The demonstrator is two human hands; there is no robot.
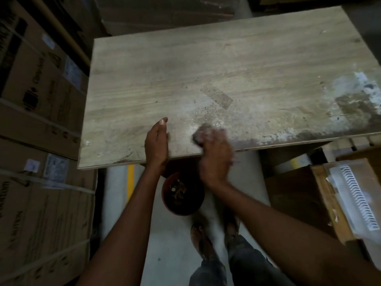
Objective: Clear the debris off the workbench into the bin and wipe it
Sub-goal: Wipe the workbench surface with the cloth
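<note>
I see grit [208,114] just beyond right hand [216,155], clutching rag [201,133] | left hand [156,143] straight-fingered, empty | bin [196,205] under workbench [226,58] edge, between both.

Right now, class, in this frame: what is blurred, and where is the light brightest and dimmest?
Head view: motion blur smears the right hand and the cloth it grips; the left hand is sharper. Head view: the workbench is brightest; the cardboard boxes at left and the bin beneath lie in shadow.
</note>
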